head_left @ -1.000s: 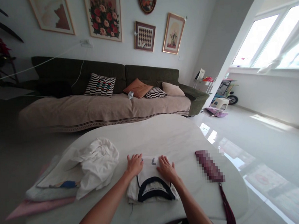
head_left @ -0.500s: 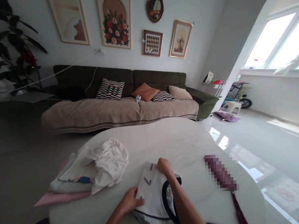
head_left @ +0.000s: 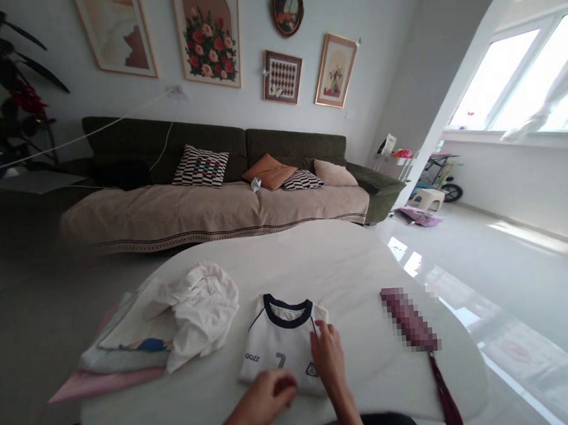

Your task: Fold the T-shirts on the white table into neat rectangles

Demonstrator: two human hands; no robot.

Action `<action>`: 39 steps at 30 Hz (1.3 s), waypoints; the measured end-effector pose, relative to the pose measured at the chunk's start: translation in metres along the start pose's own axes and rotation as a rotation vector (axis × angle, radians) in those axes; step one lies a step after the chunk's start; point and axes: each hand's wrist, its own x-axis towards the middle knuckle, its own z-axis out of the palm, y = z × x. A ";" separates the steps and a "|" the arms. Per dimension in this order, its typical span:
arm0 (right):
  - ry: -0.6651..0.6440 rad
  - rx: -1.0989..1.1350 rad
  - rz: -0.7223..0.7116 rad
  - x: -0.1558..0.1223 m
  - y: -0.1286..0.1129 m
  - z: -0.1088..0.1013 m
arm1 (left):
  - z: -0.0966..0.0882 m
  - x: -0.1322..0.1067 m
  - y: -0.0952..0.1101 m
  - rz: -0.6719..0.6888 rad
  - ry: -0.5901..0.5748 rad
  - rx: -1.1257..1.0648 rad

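Observation:
A folded white jersey with a dark navy collar and the number 7 lies on the white table, collar pointing away from me. My right hand rests flat on the jersey's right side, fingers stretched out. My left hand is at the jersey's near edge, fingers curled toward the fabric; whether it grips the cloth is unclear.
A pile of white and pink clothes sits at the table's left. A blurred maroon object with a strap lies to the right. Beyond the table stand a dark sofa with cushions, wall pictures and a plant.
The jersey has been turned round: its collar faced me a second ago and now points away, front side up. Both hands have moved to its near edge.

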 end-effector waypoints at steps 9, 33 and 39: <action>-0.067 0.004 0.314 0.047 0.031 0.005 | -0.082 0.094 -0.039 -0.173 0.606 0.229; -0.157 -0.050 0.244 0.007 0.021 -0.004 | -0.058 0.053 -0.036 -0.229 0.298 0.244; -0.023 -0.183 0.267 0.037 0.022 -0.034 | -0.038 0.066 -0.031 -0.061 0.333 0.177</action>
